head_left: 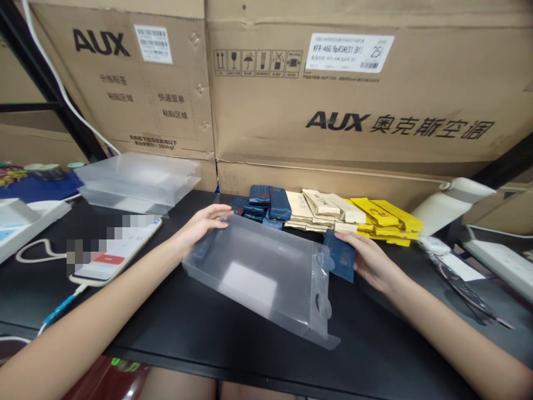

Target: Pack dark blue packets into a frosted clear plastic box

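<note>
A clear plastic box (266, 250) lies tilted across the black table in front of me, with its flap end to the right. My left hand (206, 225) grips the upper left corner of the box, thumb on top. A dark blue shape shows dimly through the plastic below that hand. My right hand (368, 258) pinches a dark blue sachet (343, 258) just outside the box's right end. Behind the box lie stacks of dark blue sachets (270, 201), cream sachets (320, 208) and yellow sachets (383, 216).
More clear plastic boxes (137, 180) are stacked at the back left. A phone (120, 255) with a cable lies left of my arm. To the right stand a white bottle (452, 208), glasses (462, 286) and a white power strip (499, 264). Large cardboard cartons (266, 128) wall off the back.
</note>
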A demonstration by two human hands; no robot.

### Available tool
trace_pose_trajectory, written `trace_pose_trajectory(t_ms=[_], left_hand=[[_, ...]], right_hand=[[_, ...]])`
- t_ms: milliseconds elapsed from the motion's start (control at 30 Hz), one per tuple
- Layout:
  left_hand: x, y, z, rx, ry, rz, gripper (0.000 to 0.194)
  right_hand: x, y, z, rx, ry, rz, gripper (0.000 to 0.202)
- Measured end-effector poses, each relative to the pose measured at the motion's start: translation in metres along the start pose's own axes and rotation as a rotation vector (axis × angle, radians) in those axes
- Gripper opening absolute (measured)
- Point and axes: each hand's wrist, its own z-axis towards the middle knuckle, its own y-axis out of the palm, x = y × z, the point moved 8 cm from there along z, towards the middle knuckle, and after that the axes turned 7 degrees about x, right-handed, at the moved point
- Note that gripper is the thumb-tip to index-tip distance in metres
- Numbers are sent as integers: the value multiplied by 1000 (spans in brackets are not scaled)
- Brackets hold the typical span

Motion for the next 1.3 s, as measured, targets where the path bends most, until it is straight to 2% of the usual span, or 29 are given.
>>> trace_pose_trajectory(t_ms=[167,333,500,600,767,967,1200,1300], left_hand=[[1,0,-1,17,6,-4,45],[-1,-3,0,46,6,0,44],[2,-7,1,73,54,64,41],[2,-8,0,96,34,55,42],[-2,-11,-1,134,0,10,44],[-2,-11,-1,138,33,10,45],[3,-13,0,157,102,123,43],[4,-13,1,152,121,136,42]], right_hand=[[-1,9,-6,-87,70,-1,6],[-6,20,-17,-167,116,23,18],[-6,22,-17,-238,91,27,21],[-7,22,-14,-287,60,58,19],[-2,21,-13,-298,102,111,21],[8,23,-15,-315,163,46,17],[11,32,-26,-465,203,15,21],[9,31,-26,-441,188,-3,15]])
